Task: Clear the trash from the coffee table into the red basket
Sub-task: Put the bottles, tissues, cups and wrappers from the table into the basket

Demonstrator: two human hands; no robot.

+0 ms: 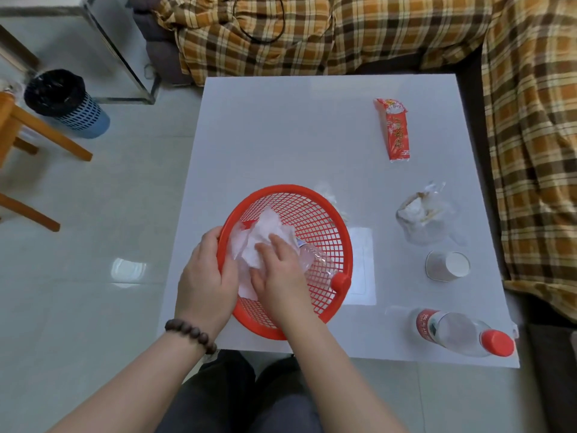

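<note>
The red basket [315,220] stands tilted toward me at the near edge of the white coffee table [281,135]. My left hand [204,276] grips its left rim. My right hand [278,270] is inside the basket, its fingers pressing on a crumpled white tissue [265,232]. Under the tissue lies a clear plastic bottle [315,260] with a red cap. Still on the table are a red snack wrapper [395,129], a clear plastic bag [426,214], a paper cup [448,265] on its side and a second red-capped bottle [462,334].
A small clear wrapper [327,192] lies just behind the basket. A plaid-covered sofa [530,120] runs along the far and right sides. On the floor at left stand a blue bin with a black liner [65,104] and a wooden chair [28,135].
</note>
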